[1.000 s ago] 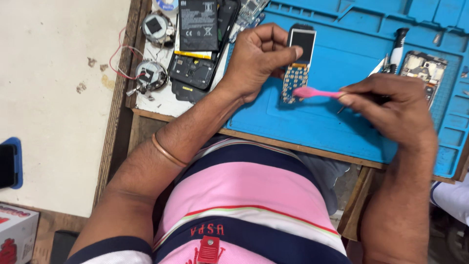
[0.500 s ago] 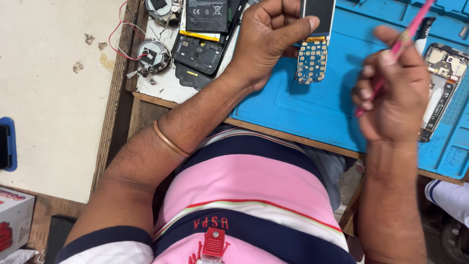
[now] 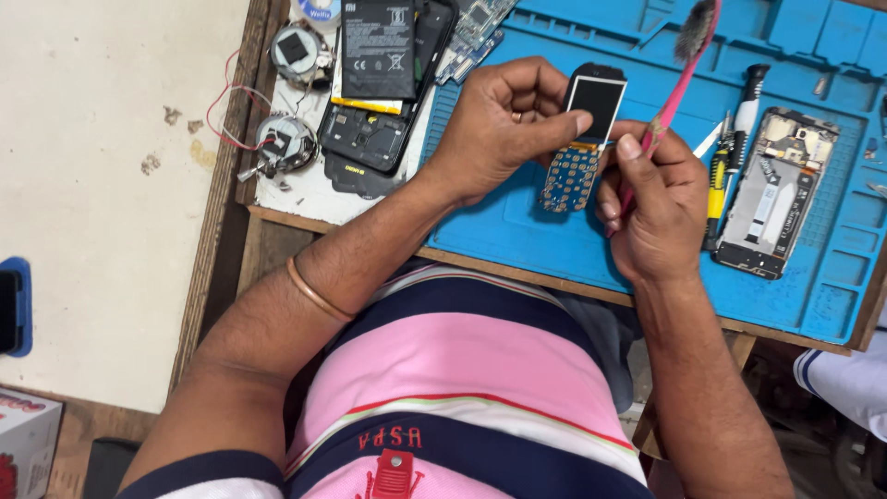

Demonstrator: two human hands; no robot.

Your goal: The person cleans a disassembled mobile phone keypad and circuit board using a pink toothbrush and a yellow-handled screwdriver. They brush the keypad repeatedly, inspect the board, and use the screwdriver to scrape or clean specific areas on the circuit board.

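Note:
My left hand (image 3: 504, 125) grips a small keypad phone board (image 3: 580, 139) with a screen on top and a blue key grid below, held just above the blue work mat (image 3: 517, 222). My right hand (image 3: 651, 199) holds a pink toothbrush (image 3: 679, 65) upright, bristles pointing up and away. The right thumb touches the board's right edge near the screen.
An opened smartphone frame (image 3: 771, 194) lies on the mat at right, with a screwdriver (image 3: 739, 120) and yellow tool (image 3: 716, 189) beside it. At upper left sit a black battery (image 3: 379, 46), a phone back shell (image 3: 365, 139) and small round wired parts (image 3: 282, 143). Another person's sleeve (image 3: 845, 379) shows at right.
The right hand has come in toward the board and turned the brush upright; a second ago the brush lay level beside the board. The view has shifted down and left.

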